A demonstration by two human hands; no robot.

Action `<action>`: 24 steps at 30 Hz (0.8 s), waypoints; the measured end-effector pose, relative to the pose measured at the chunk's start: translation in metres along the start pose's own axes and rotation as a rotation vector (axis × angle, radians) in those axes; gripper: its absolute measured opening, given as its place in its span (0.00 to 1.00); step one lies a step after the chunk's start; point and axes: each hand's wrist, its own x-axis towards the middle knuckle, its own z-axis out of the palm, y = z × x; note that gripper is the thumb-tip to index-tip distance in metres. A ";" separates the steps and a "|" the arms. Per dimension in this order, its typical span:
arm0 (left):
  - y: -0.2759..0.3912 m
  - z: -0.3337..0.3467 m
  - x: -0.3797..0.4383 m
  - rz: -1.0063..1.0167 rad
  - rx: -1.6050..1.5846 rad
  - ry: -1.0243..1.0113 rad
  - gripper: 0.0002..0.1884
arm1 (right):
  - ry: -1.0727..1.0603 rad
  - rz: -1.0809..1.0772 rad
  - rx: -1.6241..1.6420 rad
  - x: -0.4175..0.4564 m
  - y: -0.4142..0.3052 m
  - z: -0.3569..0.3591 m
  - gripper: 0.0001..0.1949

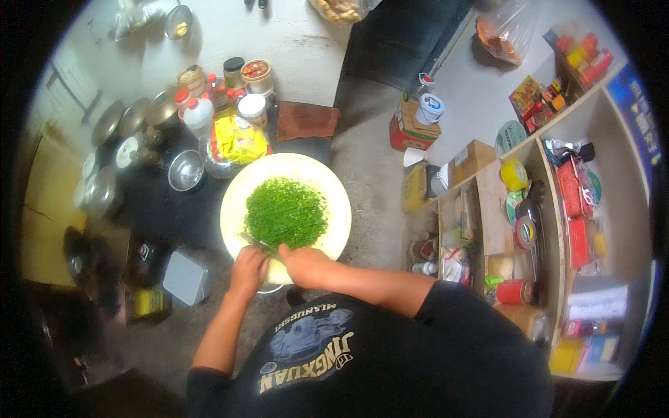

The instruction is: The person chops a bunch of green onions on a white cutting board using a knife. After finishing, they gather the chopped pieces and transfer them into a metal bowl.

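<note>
A heap of finely chopped green herbs or scallions (285,211) covers the middle of a round cream cutting board (337,217). My right hand (311,266) grips a knife (258,243) at the board's near side. The blade points up and left along the lower edge of the heap. My left hand (251,266) is at the near left rim with its fingers curled, close to the blade. Whether those fingers touch the blade or hold anything is not clear. Part of a pale rim (270,288) shows beneath the board's near edge.
Beyond the board stand a yellow packet (240,140), a white-lidded tub (253,108), bottles and a metal bowl (186,170) on a dark counter (157,209). A reddish-brown board (307,121) lies behind. To the left is a lidded bin (185,278); packed wooden shelves (494,209) stand right.
</note>
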 end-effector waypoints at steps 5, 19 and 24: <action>-0.004 0.003 -0.005 0.042 0.018 0.028 0.09 | 0.089 0.031 0.055 0.018 0.011 0.019 0.14; -0.008 0.019 -0.004 0.114 0.086 0.046 0.14 | 0.186 0.046 -0.113 0.005 0.030 0.014 0.13; 0.004 -0.001 -0.006 0.102 0.097 0.083 0.16 | 0.170 0.072 -0.118 -0.013 0.004 -0.013 0.10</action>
